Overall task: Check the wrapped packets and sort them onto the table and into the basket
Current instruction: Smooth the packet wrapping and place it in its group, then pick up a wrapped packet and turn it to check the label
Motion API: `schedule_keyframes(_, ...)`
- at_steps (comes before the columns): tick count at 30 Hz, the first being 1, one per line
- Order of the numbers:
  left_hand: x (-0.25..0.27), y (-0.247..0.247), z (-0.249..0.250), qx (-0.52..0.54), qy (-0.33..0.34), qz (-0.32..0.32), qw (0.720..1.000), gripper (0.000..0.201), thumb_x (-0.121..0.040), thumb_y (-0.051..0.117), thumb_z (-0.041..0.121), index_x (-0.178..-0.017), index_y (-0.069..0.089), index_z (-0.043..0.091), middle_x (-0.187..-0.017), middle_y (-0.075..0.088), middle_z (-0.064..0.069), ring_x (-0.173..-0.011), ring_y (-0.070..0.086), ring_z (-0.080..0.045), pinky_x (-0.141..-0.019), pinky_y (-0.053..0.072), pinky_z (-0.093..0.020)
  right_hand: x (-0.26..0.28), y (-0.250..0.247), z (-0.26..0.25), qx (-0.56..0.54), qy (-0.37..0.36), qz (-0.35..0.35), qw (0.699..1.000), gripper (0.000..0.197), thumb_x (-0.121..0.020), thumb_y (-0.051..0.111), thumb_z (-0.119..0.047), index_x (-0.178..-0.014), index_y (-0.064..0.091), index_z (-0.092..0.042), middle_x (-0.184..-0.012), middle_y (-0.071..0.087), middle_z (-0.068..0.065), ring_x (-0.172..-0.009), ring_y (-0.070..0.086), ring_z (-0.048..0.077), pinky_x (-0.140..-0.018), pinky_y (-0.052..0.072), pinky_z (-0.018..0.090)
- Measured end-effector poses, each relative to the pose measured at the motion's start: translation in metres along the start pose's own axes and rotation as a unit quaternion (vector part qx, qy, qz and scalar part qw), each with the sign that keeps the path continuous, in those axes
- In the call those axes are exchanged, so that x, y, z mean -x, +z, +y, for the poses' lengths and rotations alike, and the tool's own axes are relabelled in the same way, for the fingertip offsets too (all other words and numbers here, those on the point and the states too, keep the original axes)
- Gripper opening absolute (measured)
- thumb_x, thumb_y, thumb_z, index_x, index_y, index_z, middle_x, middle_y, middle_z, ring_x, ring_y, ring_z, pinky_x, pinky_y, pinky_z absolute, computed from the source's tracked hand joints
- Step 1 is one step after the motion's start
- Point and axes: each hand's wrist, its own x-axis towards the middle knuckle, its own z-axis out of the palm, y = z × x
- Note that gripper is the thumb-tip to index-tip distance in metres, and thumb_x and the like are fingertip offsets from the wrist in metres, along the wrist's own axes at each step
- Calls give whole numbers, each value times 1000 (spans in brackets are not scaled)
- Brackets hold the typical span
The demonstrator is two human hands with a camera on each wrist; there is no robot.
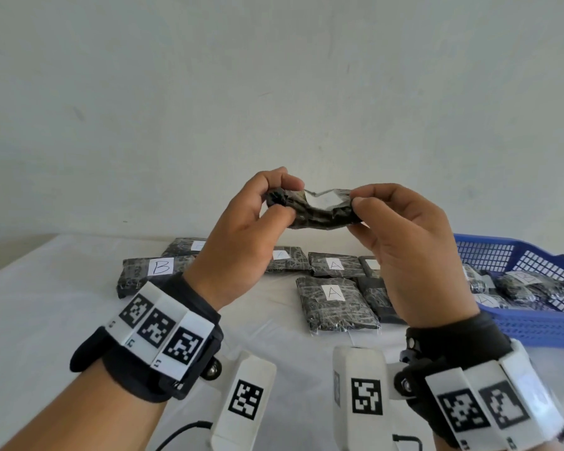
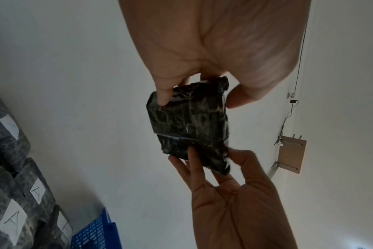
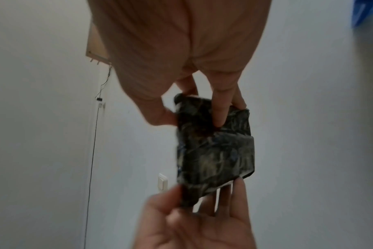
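I hold one dark wrapped packet [image 1: 319, 211] up in the air above the table, between both hands. My left hand [image 1: 282, 201] pinches its left end and my right hand [image 1: 355, 198] pinches its right end. The packet sags in the middle, and the white label on top is creased, so I cannot read its letter. In the left wrist view my left hand [image 2: 198, 98] grips the packet [image 2: 189, 126] from above. In the right wrist view my right hand [image 3: 192, 119] grips the same packet [image 3: 215, 151]. The blue basket [image 1: 534, 327] stands at the right.
Several wrapped packets lie on the white table [image 1: 62, 304] under my hands, one marked B [image 1: 150, 271] and two marked A [image 1: 334, 301]. More packets [image 1: 531, 284] lie inside the basket. A pale wall stands behind the table.
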Motion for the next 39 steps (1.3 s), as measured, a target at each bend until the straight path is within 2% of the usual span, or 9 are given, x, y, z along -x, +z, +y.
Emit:
schedule_keyframes(5,-1,3,-5,-11,-1,53,999,30,-83,47,21,-100,69,31,-140,61,14,-112,63,3,-91,50,-35,-3,-1,4,-49,16,17,999,15,-75,66,-14,-85,77,-9,-94,80,13,-107,75,35,-99,61,42)
schedule_keyframes(9,-1,2,-2,-3,4,77,997,27,-85,49,16,-99,70,24,-106,74,30,-126,61,-6,-112,48,-46,-4,-2,3,-75,23,17,997,8,-85,71,-5,-91,76,-5,-97,80,17,-103,77,31,-98,60,39)
schedule_keyframes(13,-3,3,-2,15,-29,85,996,26,-98,49,6,-112,66,19,-102,73,-1,-86,66,-13,-91,60,-44,-3,0,3,-53,33,39,997,16,-96,70,-7,-81,76,-3,-82,79,9,-84,77,16,-83,63,28)
schedule_keyframes(16,-5,-2,0,120,-93,52,987,32,-92,51,15,-121,64,16,-104,71,-4,-90,71,-15,-78,63,-37,-4,3,9,13,63,50,997,11,-89,81,-10,-93,71,-7,-91,79,11,-85,78,21,-73,62,26)
schedule_keyframes(20,-9,-12,-4,104,-143,65,982,34,-95,63,16,-129,59,18,-101,74,1,-84,74,-10,-68,60,-29,-4,3,15,124,120,27,985,59,-80,90,-16,-126,55,-22,-115,69,11,-98,76,28,-85,64,48)
schedule_keyframes(26,-13,-40,-15,-111,-144,-2,983,19,-93,73,12,-108,78,22,-103,79,-2,-95,76,-20,-86,63,-39,11,14,15,419,117,-164,886,110,-77,87,-48,-160,14,-45,-153,28,-1,-138,38,20,-117,37,44)
schedule_keyframes(30,-13,-55,-24,-101,-177,-6,979,24,-84,82,18,-107,80,21,-106,79,-4,-100,76,-23,-95,60,-39,13,35,34,318,149,-167,921,88,-88,81,-42,-157,26,-37,-135,57,-4,-120,61,18,-100,51,33)
schedule_keyframes(33,-17,-72,-47,-129,-225,4,966,28,-84,84,24,-110,77,23,-110,77,-1,-106,72,-17,-95,57,-36,-2,47,72,290,182,-108,933,39,-94,76,-24,-128,57,-19,-113,73,2,-101,72,25,-93,60,49)
schedule_keyframes(39,-20,-108,-79,-256,-303,10,918,34,-91,78,21,-120,66,6,-110,71,-15,-99,74,-30,-90,61,-48,-21,77,104,497,243,-163,817,49,-106,55,-16,-147,37,6,-142,54,23,-119,58,33,-85,46,31)
